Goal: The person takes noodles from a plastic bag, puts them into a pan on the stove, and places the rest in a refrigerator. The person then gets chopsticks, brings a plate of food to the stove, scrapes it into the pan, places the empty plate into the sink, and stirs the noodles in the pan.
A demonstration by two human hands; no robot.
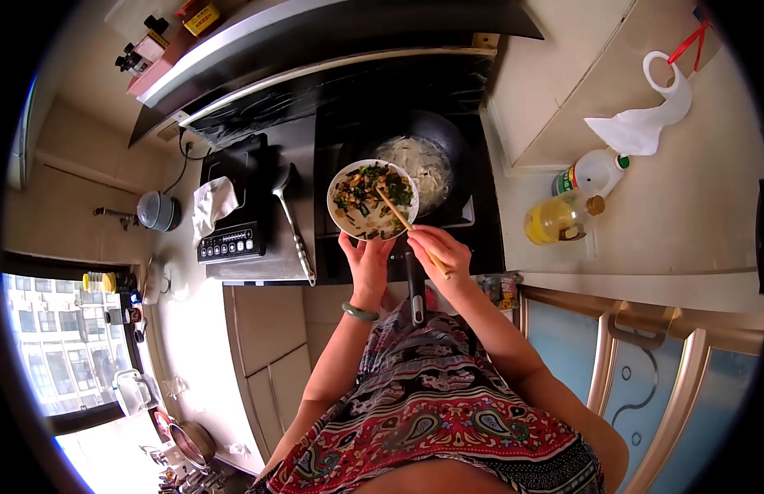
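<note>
Chopsticks (397,213) gripped in fingers of right hand (444,257), long axis slanted forward-left into white bowl (344,221); bowl held by left hand (368,265), noodle pan (457,144) positioned forward-right.

Bowl (346,221), nr ctr twd 12 o'c.: smooth, glossy, ceramic-lkg. Chopsticks (393,208) over it: wood-lkg, smooth. Pan (450,132), approx 12–1: dark metal-lkg, low sheen. Ladle (296,234), 9–10: shiny metal. Cooker (248,169), 9–10: glossy, glass-like top; crumpled cloth (213,204) on it, matt. Backsplash (365,86), 12: polished, stone-lkg. Paper roll (649,128), 2: matt, thin. Oil btl (551,221), 3: clear plastic-lkg, shiny. Dress (448,412), 5–6: soft printed fabric, matt.
</note>
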